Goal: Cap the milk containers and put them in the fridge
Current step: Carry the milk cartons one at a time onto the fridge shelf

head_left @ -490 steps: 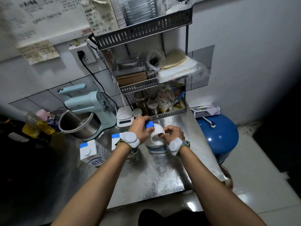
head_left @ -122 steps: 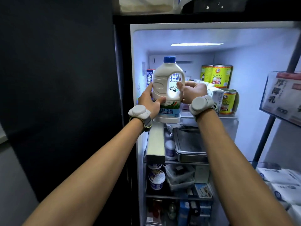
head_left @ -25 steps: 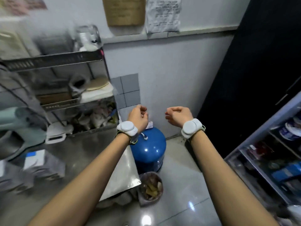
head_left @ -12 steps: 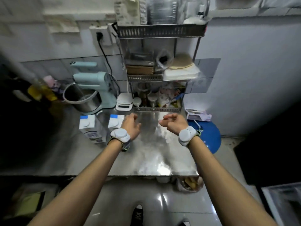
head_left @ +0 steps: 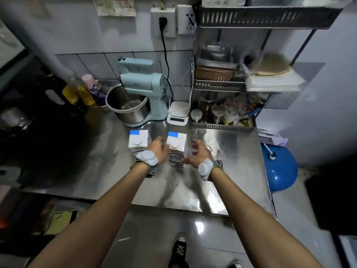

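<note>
Milk cartons: two white, square-topped paperboard cartons, carton A [head_left: 137,141] and carton B [head_left: 176,147], each with a blue band along the rear top edge and a round white cap fitted on top.
Carton posture: both upright on the brushed stainless-steel bench [head_left: 108,151], side by side and apart; carton B shows blue printed lettering on its front face.
Left hand [head_left: 158,150]: bare, grey wrist-worn device; fingers loosely extended toward the left face of carton B, holding nothing. Contact with the carton cannot be confirmed.
Right hand [head_left: 199,153]: bare, matching wrist device; fingers spread wide, holding nothing, thumb just beside the lower right corner of carton B.
Position relative to hands: carton B stands between the two hands; carton A stands just left of the left hand, partly behind its wrist.
Behind the cartons: pale-blue stand mixer with steel bowl [head_left: 143,89], white digital scale [head_left: 178,114].
</note>
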The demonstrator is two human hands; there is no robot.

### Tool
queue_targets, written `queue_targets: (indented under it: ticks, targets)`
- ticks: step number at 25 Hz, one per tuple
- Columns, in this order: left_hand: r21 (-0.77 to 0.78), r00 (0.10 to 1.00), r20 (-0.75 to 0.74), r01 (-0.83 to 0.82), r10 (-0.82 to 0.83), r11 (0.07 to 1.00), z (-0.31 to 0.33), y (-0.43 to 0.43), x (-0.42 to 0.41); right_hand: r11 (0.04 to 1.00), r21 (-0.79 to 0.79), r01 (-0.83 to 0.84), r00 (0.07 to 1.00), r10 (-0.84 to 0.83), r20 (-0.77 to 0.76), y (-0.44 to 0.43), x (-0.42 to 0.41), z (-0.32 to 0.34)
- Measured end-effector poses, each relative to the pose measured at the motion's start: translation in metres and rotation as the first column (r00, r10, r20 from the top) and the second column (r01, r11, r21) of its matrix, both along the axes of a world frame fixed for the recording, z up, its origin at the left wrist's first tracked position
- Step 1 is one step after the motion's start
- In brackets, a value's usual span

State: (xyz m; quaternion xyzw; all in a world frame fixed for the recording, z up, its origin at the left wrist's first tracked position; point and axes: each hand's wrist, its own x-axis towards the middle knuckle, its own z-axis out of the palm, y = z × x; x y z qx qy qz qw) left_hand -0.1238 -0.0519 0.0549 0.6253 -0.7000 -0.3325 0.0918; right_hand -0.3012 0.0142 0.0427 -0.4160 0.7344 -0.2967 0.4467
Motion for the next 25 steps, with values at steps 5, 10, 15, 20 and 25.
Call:
queue_targets:
  ticks: [5, 10, 15, 20, 25]
  targets:
    - [0.009, 0.997, -0.070, -0.006, 0.007, 1.000, -0.021, -0.014, 0.001, 0.990, -0.131, 0.058, 0.993, -0.043, 0.111, -0.021, 0.017, -0.019]
    - [-0.008, 0.995, -0.096, 0.026, -0.026, 1.000, -0.030, -0.017, 0.002, 0.983, -0.158, 0.089, 0.990, -0.070, 0.124, -0.027, 0.017, -0.028]
    - [0.103, 0.978, -0.207, 0.026, -0.005, 0.994, -0.025, -0.021, -0.007, 0.979, -0.139, 0.147, 0.978, -0.123, 0.167, -0.018, -0.001, -0.029]
    - [0.172, 0.965, -0.204, 0.198, -0.162, 0.965, -0.011, 0.002, -0.045, 0.932, -0.142, 0.333, 0.923, -0.292, 0.252, 0.018, -0.044, -0.001]
    - [0.160, 0.870, -0.289, 0.456, -0.400, 0.876, 0.004, 0.039, -0.122, 0.855, -0.212, 0.473, 0.865, -0.405, 0.296, 0.075, -0.106, 0.047]
